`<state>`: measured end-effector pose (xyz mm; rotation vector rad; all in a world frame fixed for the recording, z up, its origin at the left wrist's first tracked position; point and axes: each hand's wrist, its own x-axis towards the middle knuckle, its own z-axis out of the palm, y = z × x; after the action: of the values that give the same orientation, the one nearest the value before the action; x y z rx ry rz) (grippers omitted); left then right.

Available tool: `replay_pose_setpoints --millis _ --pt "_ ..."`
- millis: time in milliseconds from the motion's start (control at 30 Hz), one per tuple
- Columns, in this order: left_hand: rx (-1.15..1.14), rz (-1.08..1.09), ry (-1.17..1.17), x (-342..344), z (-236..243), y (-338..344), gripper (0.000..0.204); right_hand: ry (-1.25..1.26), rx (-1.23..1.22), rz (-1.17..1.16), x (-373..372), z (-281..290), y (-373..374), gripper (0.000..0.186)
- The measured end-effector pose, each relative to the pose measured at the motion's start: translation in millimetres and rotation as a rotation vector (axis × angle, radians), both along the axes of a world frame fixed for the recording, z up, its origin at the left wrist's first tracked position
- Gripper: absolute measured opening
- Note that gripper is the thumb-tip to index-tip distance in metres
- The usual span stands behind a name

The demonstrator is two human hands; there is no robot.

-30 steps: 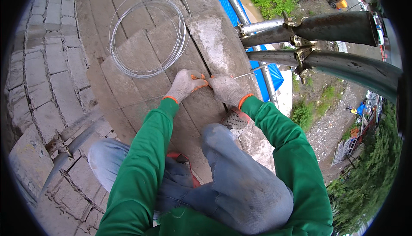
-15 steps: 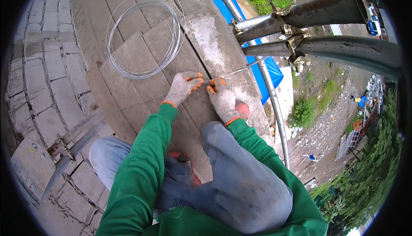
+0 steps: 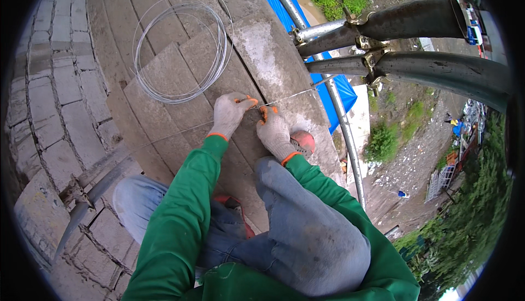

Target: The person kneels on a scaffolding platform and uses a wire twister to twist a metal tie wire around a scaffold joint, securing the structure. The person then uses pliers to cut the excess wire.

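My left hand (image 3: 231, 114), in a pale knit glove with orange fingertips, pinches a thin wire (image 3: 292, 95) above the planks. Close beside it, my right hand (image 3: 275, 132), gloved alike, has its fingers curled in at the same wire. The wire runs rightward to the metal scaffold tubes, and a thin line continues left across the boards. Just beyond my left hand, a loose coil of silvery wire (image 3: 223, 55) lies on the planks. The exact twist or join between my fingertips is too small to make out.
I crouch on a plank platform (image 3: 169, 120). A block wall (image 3: 71, 82) stands left. Along the right edge run scaffold tubes (image 3: 350, 131) with clamps (image 3: 374, 63) and a blue tarp (image 3: 342, 96). Beyond is a drop to muddy ground (image 3: 404, 153). My red shoe (image 3: 303, 142) rests near my right hand.
My right hand has turned and shifted slightly down and left, its fingers now lower beside the wire. My left hand stays nearly in place, its fingers closer together.
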<state>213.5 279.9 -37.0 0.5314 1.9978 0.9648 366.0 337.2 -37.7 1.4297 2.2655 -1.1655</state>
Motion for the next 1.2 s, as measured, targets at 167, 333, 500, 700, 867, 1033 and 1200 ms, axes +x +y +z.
replay_pose_setpoints --millis 167,333,500,700,867,1033,1200 --pt "-0.172 0.002 0.043 0.9 3.0 16.0 0.032 -0.231 -0.247 0.012 -22.4 13.8 16.8 0.044" --pt "-0.244 -0.055 0.077 -0.1 0.0 26.3 0.029 -0.022 -0.771 -0.559 -23.7 3.0 26.0 0.033" --pt "-0.324 0.030 -0.097 -11.9 -24.9 33.3 0.024 0.352 -1.531 -0.773 -1.4 -30.3 45.0 0.022" --pt "-0.337 0.045 -0.225 -27.9 -44.8 28.8 0.020 0.459 -1.441 -0.865 -17.3 -23.0 27.8 0.018" --pt "-0.221 -0.016 -0.472 -18.0 -22.6 10.3 0.033 0.053 -0.387 -0.208 -9.1 -17.7 0.9 0.025" --pt "-0.110 0.035 -0.516 -7.9 6.6 21.1 0.031 0.055 0.007 -0.126 3.0 -25.4 7.1 0.027" --pt "-0.022 0.167 -0.465 -11.0 -8.3 14.1 0.037 0.169 -0.171 -0.315 -14.4 -24.4 11.1 0.023"
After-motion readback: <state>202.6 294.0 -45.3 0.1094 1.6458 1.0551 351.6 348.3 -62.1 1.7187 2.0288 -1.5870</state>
